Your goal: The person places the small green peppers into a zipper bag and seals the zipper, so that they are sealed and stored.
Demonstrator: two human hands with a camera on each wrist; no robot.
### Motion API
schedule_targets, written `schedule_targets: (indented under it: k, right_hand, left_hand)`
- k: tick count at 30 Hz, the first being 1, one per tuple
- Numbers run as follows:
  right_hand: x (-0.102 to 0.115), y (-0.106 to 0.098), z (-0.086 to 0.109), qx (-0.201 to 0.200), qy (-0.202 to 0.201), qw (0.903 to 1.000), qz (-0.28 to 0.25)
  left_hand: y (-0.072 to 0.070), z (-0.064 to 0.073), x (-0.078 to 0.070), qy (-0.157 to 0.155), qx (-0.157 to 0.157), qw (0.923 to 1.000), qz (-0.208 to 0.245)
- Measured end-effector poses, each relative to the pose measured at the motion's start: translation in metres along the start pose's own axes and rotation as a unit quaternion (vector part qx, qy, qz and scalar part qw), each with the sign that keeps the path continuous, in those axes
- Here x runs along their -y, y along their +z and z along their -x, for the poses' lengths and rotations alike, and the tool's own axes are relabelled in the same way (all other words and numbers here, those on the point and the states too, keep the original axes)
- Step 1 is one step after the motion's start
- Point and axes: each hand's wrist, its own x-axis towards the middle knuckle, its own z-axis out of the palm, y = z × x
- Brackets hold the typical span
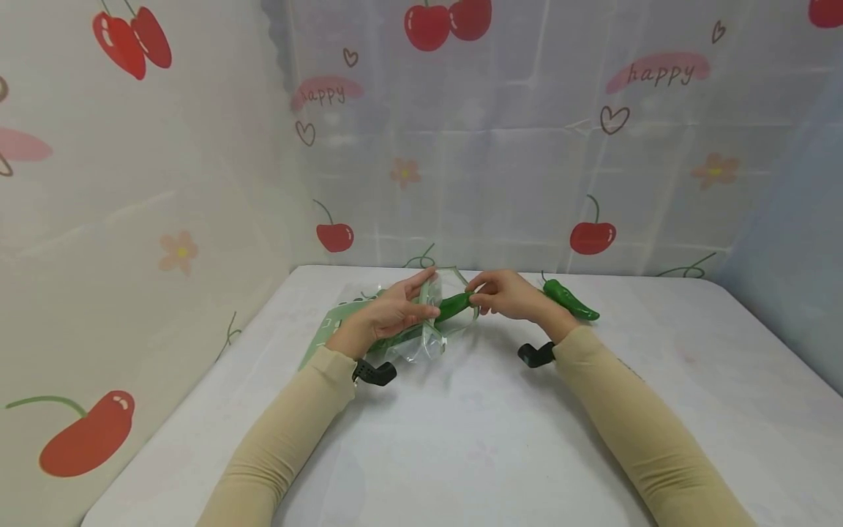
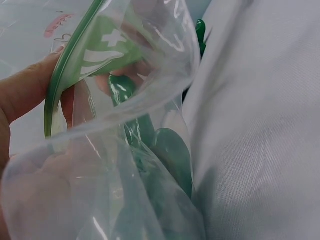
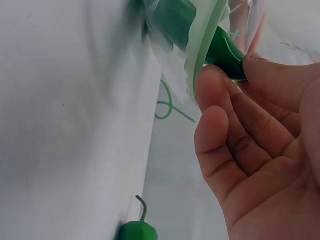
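Observation:
My left hand holds a clear zip bag with green printing and a green zip strip near its mouth. Thumb and fingers stand apart around the bag's opening. With fingertips and thumb, my right hand pinches one end of a glossy green pepper, whose other end is inside the bag mouth. Through the plastic in the left wrist view, more green pepper shows deeper in the bag. Part of the bag is hidden behind the left hand in the head view.
Another green pepper with a thin stem lies on the white table, beside the right wrist. Behind the table's far edge hangs a pale curtain printed with cherries. Black devices are worn at both wrists.

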Motion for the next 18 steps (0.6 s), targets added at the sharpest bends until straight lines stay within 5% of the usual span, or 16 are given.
schedule_targets:
  k: [11, 18]
  right_hand:
    - [0.002, 0.008, -0.009, 0.004, -0.011, 0.9997, 0.022]
    - [0.006, 0.014, -0.014, -0.009, 0.016, 0.9993, 0.034]
  left_hand:
    - [0.000, 0.001, -0.002, -0.005, -0.005, 0.9999, -0.011]
    - [0.001, 0.002, -0.002, -0.006, -0.009, 0.9999, -0.010]
